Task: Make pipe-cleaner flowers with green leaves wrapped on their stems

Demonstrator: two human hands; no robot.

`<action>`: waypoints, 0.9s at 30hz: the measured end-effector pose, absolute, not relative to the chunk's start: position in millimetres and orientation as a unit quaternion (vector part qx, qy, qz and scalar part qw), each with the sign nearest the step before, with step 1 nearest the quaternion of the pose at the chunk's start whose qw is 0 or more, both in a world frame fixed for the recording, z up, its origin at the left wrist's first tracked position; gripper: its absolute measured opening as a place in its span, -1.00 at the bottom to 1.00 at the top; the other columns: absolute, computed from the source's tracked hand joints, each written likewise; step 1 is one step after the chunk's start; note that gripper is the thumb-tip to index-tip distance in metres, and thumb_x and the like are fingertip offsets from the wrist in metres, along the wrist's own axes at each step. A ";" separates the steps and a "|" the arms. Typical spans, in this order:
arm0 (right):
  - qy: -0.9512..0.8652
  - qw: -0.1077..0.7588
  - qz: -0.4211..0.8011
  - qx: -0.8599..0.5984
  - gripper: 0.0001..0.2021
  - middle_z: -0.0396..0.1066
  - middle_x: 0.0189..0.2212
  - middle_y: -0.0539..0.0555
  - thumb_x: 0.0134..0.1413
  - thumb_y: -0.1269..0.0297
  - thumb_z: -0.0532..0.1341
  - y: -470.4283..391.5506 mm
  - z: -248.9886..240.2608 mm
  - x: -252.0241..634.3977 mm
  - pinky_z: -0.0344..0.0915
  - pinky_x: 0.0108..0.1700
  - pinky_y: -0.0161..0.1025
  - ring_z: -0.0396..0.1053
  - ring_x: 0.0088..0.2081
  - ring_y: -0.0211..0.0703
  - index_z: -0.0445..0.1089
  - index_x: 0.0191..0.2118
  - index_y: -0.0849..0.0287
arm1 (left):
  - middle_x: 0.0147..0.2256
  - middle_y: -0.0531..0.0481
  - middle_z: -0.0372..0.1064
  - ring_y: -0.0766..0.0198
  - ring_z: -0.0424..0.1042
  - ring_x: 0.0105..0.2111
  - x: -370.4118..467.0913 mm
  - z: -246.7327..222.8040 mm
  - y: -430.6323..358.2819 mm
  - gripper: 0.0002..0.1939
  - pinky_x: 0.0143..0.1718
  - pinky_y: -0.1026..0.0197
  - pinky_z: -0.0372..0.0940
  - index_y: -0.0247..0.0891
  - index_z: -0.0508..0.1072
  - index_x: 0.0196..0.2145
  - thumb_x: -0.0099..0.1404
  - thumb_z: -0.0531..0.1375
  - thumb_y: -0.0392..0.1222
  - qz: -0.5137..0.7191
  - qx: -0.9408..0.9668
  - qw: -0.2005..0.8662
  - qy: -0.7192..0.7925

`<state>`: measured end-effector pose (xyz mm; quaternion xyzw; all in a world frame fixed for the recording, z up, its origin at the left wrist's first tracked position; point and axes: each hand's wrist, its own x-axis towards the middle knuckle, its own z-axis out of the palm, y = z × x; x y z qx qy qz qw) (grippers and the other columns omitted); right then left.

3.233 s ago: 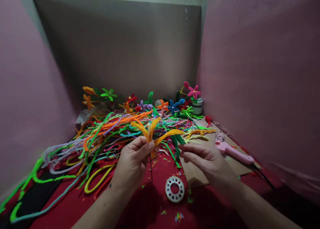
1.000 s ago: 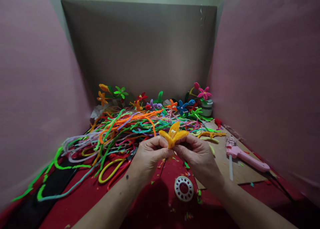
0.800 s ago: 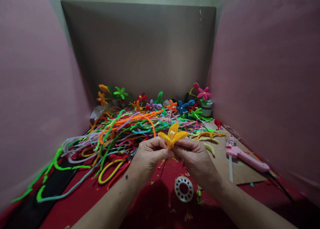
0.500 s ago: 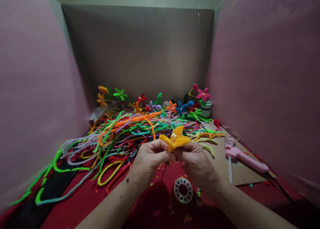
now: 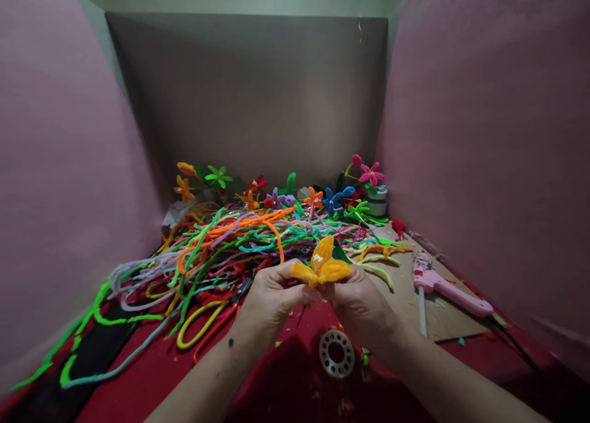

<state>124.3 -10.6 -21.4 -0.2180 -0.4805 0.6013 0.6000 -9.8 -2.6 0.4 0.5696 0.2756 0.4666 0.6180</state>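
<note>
A yellow-orange pipe-cleaner flower (image 5: 325,266) is held up between my two hands, its petals spread and a pale centre facing me. My left hand (image 5: 279,294) pinches it from the left, low at the petals' base. From the other side, my right hand (image 5: 362,297) closes its fingers around the same base. A dark green leaf (image 5: 340,251) shows behind the flower near my right fingers. Whatever stem lies beneath the petals is hidden by my fingers.
A heap of coloured pipe cleaners (image 5: 239,238) covers the table behind my hands. Finished flowers (image 5: 332,200) stand along the back. On the right, a pink glue gun (image 5: 449,291) rests on a cardboard sheet (image 5: 410,315). A ring-shaped spool (image 5: 336,353) lies on the red cloth (image 5: 286,383).
The flower has tilted slightly in my fingers, and the green leaf behind it shows more. Both hands keep their hold. The whole view has shifted a little.
</note>
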 end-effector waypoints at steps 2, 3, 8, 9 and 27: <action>-0.480 0.590 0.618 -0.202 -0.91 0.43 -0.37 -0.01 -0.21 0.32 0.34 -10.7 -19.9 124.9 0.14 0.04 -0.11 0.29 -0.17 -0.12 0.54 -0.45 0.01 | -0.49 0.06 0.38 0.33 0.30 -0.44 -10.2 0.5 -2.5 -0.93 -0.30 0.25 0.20 -0.26 0.53 -0.47 -0.01 0.29 -0.33 0.461 0.574 0.620 0.271; -0.480 0.581 0.628 -0.195 -0.89 0.44 -0.36 -0.01 -0.21 0.33 0.33 -10.5 -18.9 125.4 0.15 0.02 -0.11 0.31 -0.18 -0.12 0.54 -0.43 0.01 | -0.50 0.06 0.38 0.33 0.29 -0.45 -10.4 0.1 -2.4 -0.93 -0.30 0.25 0.20 -0.27 0.53 -0.48 -0.02 0.29 -0.33 0.457 0.574 0.623 0.272; -0.492 0.544 0.657 -0.175 -0.81 0.49 -0.39 0.02 -0.17 0.42 0.26 -10.6 -11.5 130.0 0.24 -0.07 -0.15 0.38 -0.25 -0.14 0.55 -0.36 0.05 | -0.49 0.06 0.39 0.33 0.29 -0.43 -9.7 -3.3 -2.5 -0.85 -0.32 0.28 0.20 -0.27 0.53 -0.46 -0.07 0.28 -0.40 0.451 0.564 0.632 0.282; -0.494 0.543 0.657 -0.173 -0.81 0.49 -0.40 0.03 -0.16 0.43 0.25 -11.3 -10.0 130.8 0.25 -0.09 -0.16 0.38 -0.26 -0.14 0.55 -0.36 0.06 | -0.49 0.06 0.38 0.33 0.29 -0.43 -9.2 -3.5 -2.9 -0.86 -0.33 0.29 0.20 -0.27 0.53 -0.47 -0.07 0.29 -0.40 0.457 0.564 0.626 0.287; -0.483 0.622 0.549 -0.280 -0.83 0.50 -0.35 0.04 -0.18 0.27 0.35 -25.4 -7.9 116.9 0.32 -0.19 -0.19 0.39 -0.27 -0.12 0.53 -0.35 0.09 | -0.53 0.04 0.29 0.31 0.26 -0.49 -7.0 -2.0 -20.7 -0.84 -0.43 0.29 0.15 -0.23 0.33 -0.60 0.09 0.20 -0.28 0.530 0.716 0.224 0.395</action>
